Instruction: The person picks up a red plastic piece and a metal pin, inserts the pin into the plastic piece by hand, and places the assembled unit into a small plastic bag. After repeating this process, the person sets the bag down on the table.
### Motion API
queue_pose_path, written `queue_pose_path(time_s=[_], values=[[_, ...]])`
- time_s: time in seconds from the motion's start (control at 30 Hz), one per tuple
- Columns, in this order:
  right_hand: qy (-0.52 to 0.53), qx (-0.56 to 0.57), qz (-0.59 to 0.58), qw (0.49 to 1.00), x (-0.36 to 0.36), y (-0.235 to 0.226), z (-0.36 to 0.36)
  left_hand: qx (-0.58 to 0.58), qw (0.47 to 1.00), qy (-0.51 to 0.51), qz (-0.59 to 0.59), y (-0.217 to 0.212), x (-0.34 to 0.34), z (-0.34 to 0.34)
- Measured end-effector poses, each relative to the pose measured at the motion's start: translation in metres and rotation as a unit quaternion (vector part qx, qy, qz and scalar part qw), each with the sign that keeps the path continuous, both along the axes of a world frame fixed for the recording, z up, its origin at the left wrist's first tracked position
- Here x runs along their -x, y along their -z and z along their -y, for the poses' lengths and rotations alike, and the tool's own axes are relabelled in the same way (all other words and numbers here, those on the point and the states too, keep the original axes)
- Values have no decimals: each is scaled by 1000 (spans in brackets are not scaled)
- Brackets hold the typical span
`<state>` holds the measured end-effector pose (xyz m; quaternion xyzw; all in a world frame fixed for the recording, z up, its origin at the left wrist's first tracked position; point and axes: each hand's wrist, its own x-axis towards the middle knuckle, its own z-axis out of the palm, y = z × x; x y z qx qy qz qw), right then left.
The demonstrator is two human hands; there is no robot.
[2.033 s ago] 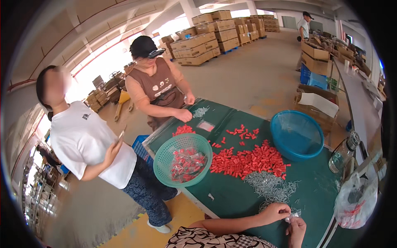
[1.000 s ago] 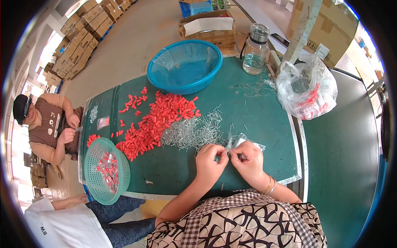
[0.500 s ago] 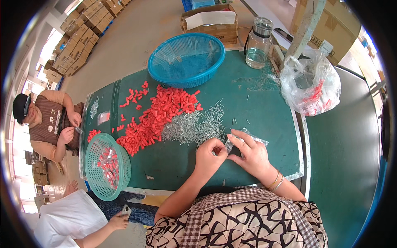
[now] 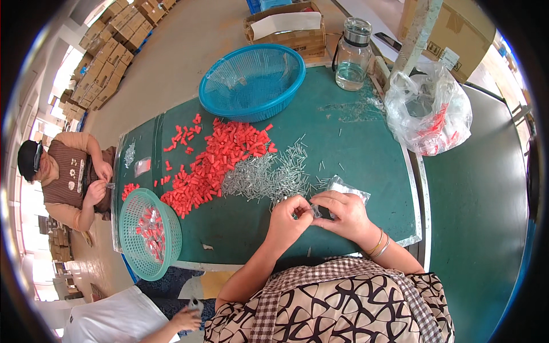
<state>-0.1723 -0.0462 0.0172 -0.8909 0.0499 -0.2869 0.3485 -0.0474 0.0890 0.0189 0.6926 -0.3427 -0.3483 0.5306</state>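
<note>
Close together over the near part of the green table, my left hand (image 4: 290,222) and my right hand (image 4: 347,216) pinch a small clear plastic bag (image 4: 315,211) between them. My left fingers are curled, with thumb and forefinger at the bag's edge. The right thumb and fingers close on its other side. What is inside the bag, if anything, cannot be made out. More clear bags (image 4: 350,187) lie just beyond my right fingers. A heap of silver screws (image 4: 260,176) spreads past my left hand, and red plastic wall plugs (image 4: 226,150) are piled against it.
A blue basket (image 4: 251,108) and a glass water bottle (image 4: 351,64) stand at the far side. At the left is a green basket (image 4: 127,234) of red-filled bags. A plastic carrier bag (image 4: 426,108) hangs at the right. Two people (image 4: 71,166) are at the left.
My right fingers, spread and raised before, have come down and closed on the bag. My left hand stays nearly in place. The person at the lower left has shifted right.
</note>
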Motion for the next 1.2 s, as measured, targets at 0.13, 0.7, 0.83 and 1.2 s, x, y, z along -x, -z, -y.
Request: queue_pose_path(time_s=[0.13, 0.7, 0.83, 1.2], values=[[-17, -16, 44, 999, -2, 4, 0, 21, 999, 13, -33, 7, -2, -1], [-2, -113, 28, 993, 0, 10, 4, 103, 963, 14, 250, -11, 3, -5], [1, -99, 19, 995, -1, 5, 4, 87, 908, 46, 408, -12, 3, -2], [-12, -156, -4, 988, 0, 9, 2, 70, 919, 100, 375, -11, -2, 0]])
